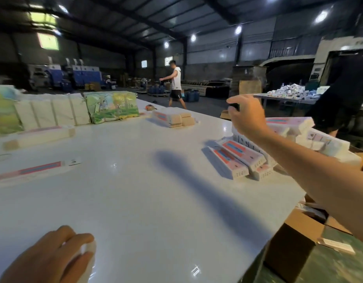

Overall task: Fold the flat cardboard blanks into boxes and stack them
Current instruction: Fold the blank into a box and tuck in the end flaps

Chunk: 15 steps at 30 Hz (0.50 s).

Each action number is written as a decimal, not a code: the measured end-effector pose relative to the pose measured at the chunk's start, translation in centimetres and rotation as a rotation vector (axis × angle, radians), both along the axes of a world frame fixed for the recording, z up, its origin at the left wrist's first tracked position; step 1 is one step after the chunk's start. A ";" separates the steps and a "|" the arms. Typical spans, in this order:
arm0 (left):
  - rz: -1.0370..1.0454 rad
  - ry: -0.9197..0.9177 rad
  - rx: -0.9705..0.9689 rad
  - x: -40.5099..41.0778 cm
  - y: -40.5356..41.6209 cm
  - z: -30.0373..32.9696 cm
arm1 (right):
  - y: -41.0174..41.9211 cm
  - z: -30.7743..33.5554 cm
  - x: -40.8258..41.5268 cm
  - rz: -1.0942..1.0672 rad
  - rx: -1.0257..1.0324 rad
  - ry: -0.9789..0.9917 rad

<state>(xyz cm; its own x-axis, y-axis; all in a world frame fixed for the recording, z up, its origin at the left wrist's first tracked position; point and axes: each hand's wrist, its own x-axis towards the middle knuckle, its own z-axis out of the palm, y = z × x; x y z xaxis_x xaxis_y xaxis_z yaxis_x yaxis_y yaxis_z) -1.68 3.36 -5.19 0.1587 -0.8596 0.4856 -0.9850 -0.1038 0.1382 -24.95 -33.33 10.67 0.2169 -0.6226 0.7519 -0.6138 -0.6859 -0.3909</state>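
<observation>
Left hand (52, 256) at 7 o'clock on the white table (135, 190), fingers curled round a small white piece, its identity unclear.
Right hand (245, 117) reaches out at 2 o'clock above the stack of folded boxes (243, 158), fingers bent; whether it pinches anything cannot be told. One flat blank (33, 170) lies at 9 o'clock. Blurred bundles (111, 107) stand at 11 o'clock. Open tabletop fills the centre; the right edge runs toward 5 o'clock beside a brown carton (298, 235).

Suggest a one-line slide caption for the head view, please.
Left hand grips a white box on the table; right hand reaches over the stack.
</observation>
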 end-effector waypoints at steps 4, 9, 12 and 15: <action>0.177 0.055 0.099 -1.9 0.3 2.0 | 10.8 -3.9 8.2 0.500 0.011 0.163; 0.289 0.055 0.093 -2.6 0.4 1.6 | 18.9 -10.6 14.7 0.746 0.217 0.426; 0.266 0.053 0.091 -2.6 0.8 1.4 | 20.6 -13.9 16.0 0.754 0.158 0.573; 0.252 0.049 0.058 -2.3 0.7 0.9 | 20.7 -15.2 16.0 0.762 0.033 0.572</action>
